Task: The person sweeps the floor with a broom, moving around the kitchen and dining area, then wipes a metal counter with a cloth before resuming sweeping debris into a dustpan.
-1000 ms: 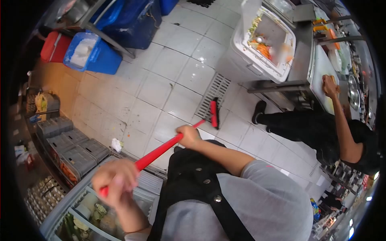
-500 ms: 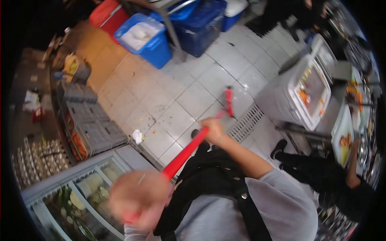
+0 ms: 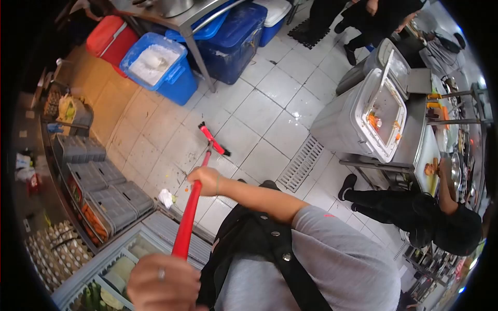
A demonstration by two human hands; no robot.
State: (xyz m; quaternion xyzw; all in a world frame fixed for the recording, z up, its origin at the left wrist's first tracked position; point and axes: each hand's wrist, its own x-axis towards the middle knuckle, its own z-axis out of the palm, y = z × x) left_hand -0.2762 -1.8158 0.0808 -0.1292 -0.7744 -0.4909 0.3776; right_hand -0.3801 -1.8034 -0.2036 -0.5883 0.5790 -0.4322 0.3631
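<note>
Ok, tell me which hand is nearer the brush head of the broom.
Right. The right hand grips the red handle partway down, just behind the brush head; the left hand holds the handle's top end, farthest from it.

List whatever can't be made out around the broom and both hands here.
All in the head view:
End of the broom handle, covered by the left hand gripping it.
Palm of the right hand, turned away around the handle.
Floor under the broom head, hidden by it.
The white scrap on the tiles: too small to identify.
What the co-worker's hand holds: too small.
</note>
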